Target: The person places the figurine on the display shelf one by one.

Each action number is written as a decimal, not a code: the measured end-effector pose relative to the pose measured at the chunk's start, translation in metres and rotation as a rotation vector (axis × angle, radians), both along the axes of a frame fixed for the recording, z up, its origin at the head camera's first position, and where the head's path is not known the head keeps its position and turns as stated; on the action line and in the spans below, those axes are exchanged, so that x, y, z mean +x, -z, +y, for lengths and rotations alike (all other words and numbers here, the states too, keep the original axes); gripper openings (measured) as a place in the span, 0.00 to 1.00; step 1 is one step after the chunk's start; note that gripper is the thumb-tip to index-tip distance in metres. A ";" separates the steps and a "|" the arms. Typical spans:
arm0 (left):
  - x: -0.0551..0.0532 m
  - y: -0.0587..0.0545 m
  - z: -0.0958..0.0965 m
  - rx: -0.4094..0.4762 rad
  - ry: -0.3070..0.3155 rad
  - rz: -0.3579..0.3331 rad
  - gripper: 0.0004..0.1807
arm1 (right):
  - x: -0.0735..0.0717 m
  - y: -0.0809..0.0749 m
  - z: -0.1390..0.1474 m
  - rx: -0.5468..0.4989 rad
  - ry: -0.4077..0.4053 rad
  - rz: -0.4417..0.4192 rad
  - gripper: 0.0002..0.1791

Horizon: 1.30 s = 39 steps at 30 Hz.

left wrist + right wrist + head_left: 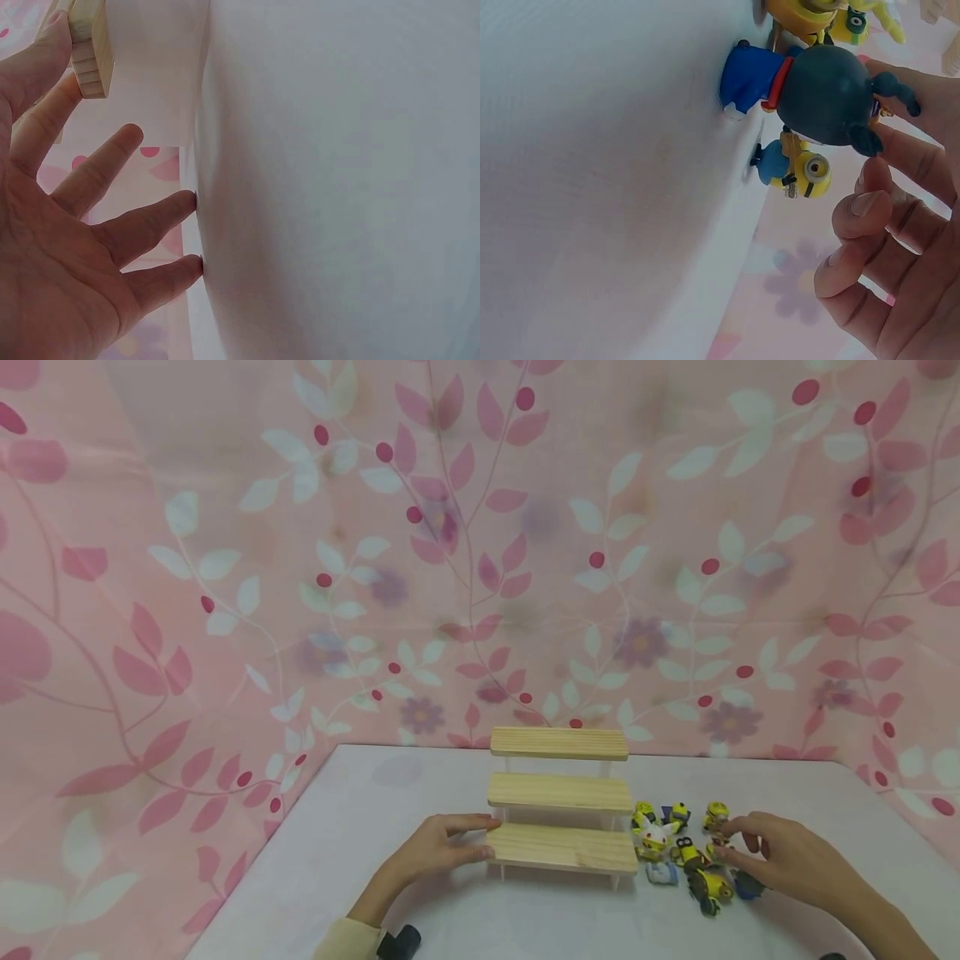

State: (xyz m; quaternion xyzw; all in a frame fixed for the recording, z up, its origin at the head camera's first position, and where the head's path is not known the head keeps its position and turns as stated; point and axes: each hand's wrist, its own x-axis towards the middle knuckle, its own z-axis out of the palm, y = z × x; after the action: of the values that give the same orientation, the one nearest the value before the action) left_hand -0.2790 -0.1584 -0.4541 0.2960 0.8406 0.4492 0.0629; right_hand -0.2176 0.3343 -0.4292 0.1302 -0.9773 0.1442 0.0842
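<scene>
- Three wooden boards make up the stepped stand [561, 792] we see right of centre, low in the frame; the lowest board [566, 847] sits nearest us.
- Several small figures cluster at the lower right of the head view, beside the stand's right end, among them a white-eared figure [654, 838] at the cluster's left side.
- Our left hand [442, 845] is spread at the lowest board's left end; the left wrist view shows thumb and forefinger at the board, in the upper left, with the other fingers fanned apart. We cannot tell how firmly it presses.
- Our right hand [787, 858] reaches into the cluster from the right, thumb and forefinger stretched forward and the other fingers curled. A dark-headed figure [821, 94], upper right in the right wrist view, hides their tips, so we cannot tell whether they pinch anything.
- We judge the step in hand to be picking one figure out of the group while the left hand steadies the stand.
- The next move, as we read it, calls for a secure pinch on a single figure and a lift that leaves its close neighbours standing.
</scene>
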 end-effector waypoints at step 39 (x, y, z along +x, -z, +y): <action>0.000 -0.002 0.000 0.025 0.019 -0.004 0.24 | 0.009 -0.017 0.002 -0.026 -0.010 0.137 0.11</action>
State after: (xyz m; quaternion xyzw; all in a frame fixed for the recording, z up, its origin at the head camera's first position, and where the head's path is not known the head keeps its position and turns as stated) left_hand -0.2788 -0.1583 -0.4526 0.3038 0.8319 0.4598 0.0651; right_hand -0.2089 0.3360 -0.4121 0.1437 -0.9667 0.1480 0.1517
